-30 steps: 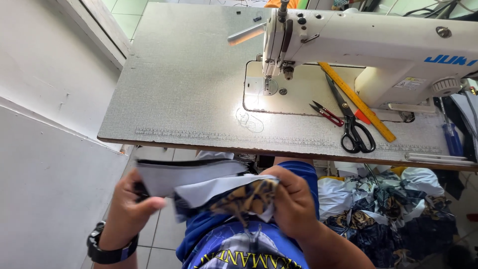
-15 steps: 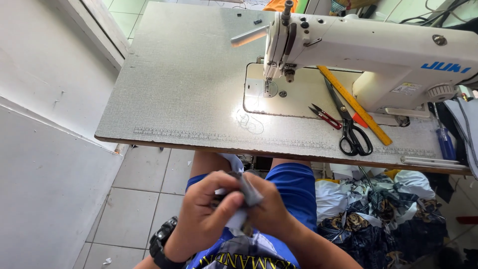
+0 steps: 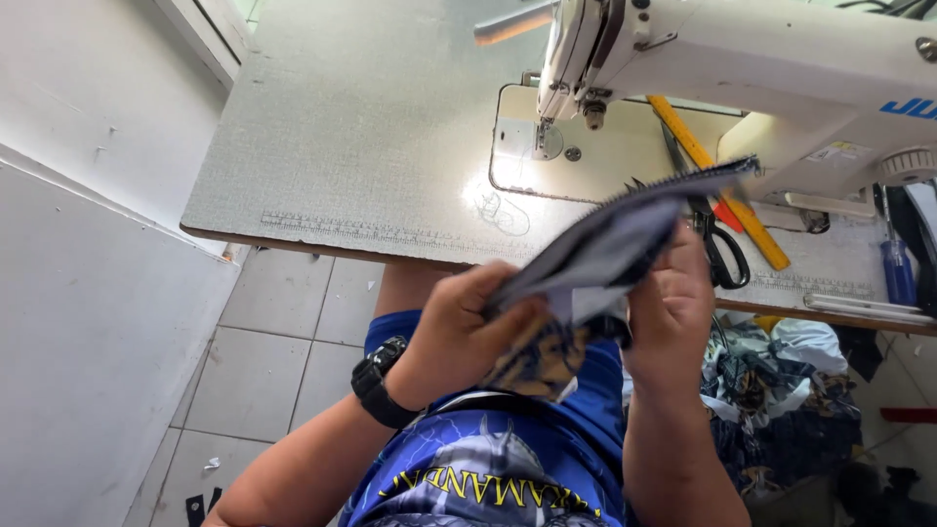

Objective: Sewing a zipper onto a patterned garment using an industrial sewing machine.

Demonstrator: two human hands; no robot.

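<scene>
Here, nearest the camera, both hands hold a folded fabric piece (image 3: 605,259) above the lap, in front of the near edge of the worktop (image 3: 371,137). The left hand (image 3: 459,337), a black watch (image 3: 383,381) on its wrist, is closed around the lower, nearer end of the piece, where a patterned dark-and-tan layer hangs below the fingers. The right hand (image 3: 673,312) is closed on the piece from the right side, fingers curled over its edge. The piece is pale grey on its broad face, with a dark toothed strip, apparently a zipper, along its upper edge. Its long axis runs from the left hand up and to the right, ending over the worktop near the scissors (image 3: 717,244); the left hand grips the lower end, the right hand sits nearer the middle, and the far tip is free.

Beyond the hands, the scissors, a yellow ruler (image 3: 717,181) and a blue-handled screwdriver (image 3: 898,273) lie on the worktop. Farther still stands the white sewing machine (image 3: 742,59), its needle over a lit plate, well apart from the piece. Below the worktop on the right, patterned fabric scraps (image 3: 781,390) are heaped near the floor.
</scene>
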